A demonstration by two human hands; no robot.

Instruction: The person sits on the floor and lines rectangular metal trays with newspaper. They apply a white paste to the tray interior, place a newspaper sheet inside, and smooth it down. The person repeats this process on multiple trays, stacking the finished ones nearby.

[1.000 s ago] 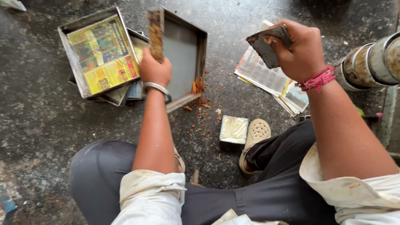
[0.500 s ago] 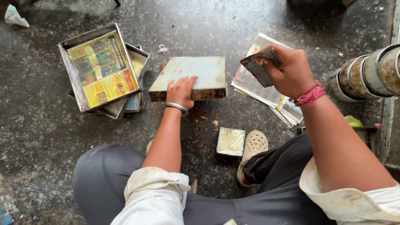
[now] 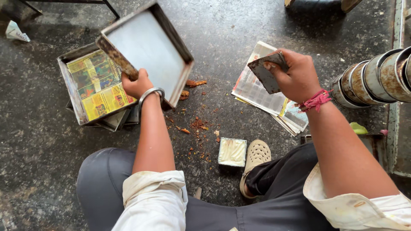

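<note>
Above floor, rusty-rimmed square tray (image 3: pixel 147 47), tilted, emptied

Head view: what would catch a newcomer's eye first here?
The square metal tray, lifted tilted above the floor by the left hand at its rim. To its right, the right hand grips a flat metal scraper over a stack of newspapers. Reddish crumbs litter the dark floor between them.

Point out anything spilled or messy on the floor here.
Reddish-brown crumbs lie scattered over the dark floor below the tilted square tin held by the left hand, some reaching the small white-filled container.
</note>
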